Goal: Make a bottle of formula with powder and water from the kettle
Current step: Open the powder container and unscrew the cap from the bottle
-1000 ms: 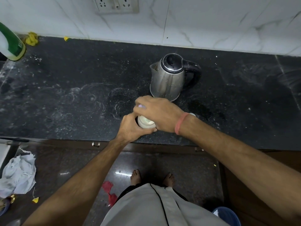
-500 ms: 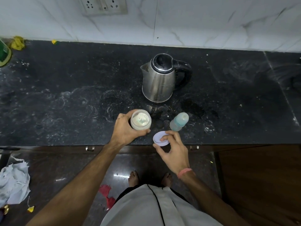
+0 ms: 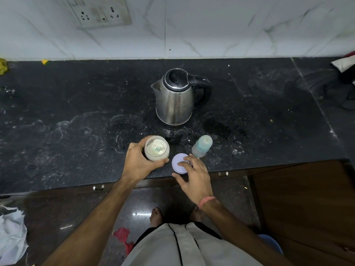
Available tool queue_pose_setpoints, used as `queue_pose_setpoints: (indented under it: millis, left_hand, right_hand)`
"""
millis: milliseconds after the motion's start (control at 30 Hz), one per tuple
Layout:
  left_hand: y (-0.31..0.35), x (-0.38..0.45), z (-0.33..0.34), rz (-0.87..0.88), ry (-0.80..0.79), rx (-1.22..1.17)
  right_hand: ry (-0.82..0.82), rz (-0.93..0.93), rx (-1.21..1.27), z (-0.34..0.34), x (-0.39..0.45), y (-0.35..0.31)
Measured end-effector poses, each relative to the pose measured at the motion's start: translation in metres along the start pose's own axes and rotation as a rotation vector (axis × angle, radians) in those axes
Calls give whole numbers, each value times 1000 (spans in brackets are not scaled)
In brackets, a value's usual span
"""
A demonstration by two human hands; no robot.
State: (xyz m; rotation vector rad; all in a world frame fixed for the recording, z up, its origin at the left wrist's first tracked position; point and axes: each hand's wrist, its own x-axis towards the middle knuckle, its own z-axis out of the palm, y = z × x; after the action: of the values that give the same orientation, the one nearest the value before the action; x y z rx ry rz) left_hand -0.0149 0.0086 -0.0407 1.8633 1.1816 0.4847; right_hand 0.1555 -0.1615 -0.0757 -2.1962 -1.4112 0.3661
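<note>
- Nearest the camera: a pale garment (image 3: pixel 182 246) with a dark seam, bare feet (image 3: pixel 156 215) on a glossy dark floor, a red scrap (image 3: pixel 123 234) and a crumpled white cloth (image 3: pixel 11 239) off to the left, plus a bit of something blue (image 3: pixel 269 242) low on the right.
- Left hand (image 3: pixel 138 164) is wrapped around the jar (image 3: pixel 156 148) at the near edge of the counter (image 3: pixel 57 116), thumb on the near side, fingers round the far left. Jar is open, with whitish powder inside. It's got no label I can read.
- Right hand (image 3: pixel 194 175) has fingers spread loose, fingertips resting on top of the lid (image 3: pixel 179 163), which lies flat on the counter just right of the jar. It's more touching than gripping, with nothing closed around it. There's a pink band (image 3: pixel 206 200) on that wrist.
- The bottle (image 3: pixel 201 146) stands upright just beyond the right hand's fingertips, right of the lid, with a teal cap on. Neither hand is on it. No readable markings.
- Farther back, the steel kettle (image 3: pixel 174 98), black lid shut, handle to the right, spout left. There's a tiny mark low on the body, too small to read.
- The counter's dark stone is covered with whitish ring smears.
- At the far wall: white marble tiles (image 3: pixel 230 25) and a socket panel (image 3: pixel 101 12) up left. There's dark stuff (image 3: pixel 338 93) piled at the far right and yellow bits (image 3: pixel 2 64) far left.
</note>
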Motion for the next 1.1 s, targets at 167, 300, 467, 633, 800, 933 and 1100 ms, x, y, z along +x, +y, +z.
queue_pose_setpoints:
  millis: [167,300,467,633,800,933,1100]
  left_hand:
    - [7,-5,-2,-55,-9,-26]
    - [36,-18,-10,31,52,-27]
    - [91,-45,9,306,292,5]
    - [116,-44,63,297,6,-90]
    - [117,-15,102,47,-76,-69]
    - [112,1,117,7,-59,-57]
    - [105,7,120,37,-63,-53]
  right_hand:
    - [117,-1,65,-27,-7,-12]
    - [305,126,200,-59,-5,-19]
    - [429,208,299,-97,11,-23]
    - [184,150,159,-116,38,-11]
    - [20,71,13,-120,58,4]
    - [3,51,13,-122,65,12]
    - [-19,7,-17,-125,67,16]
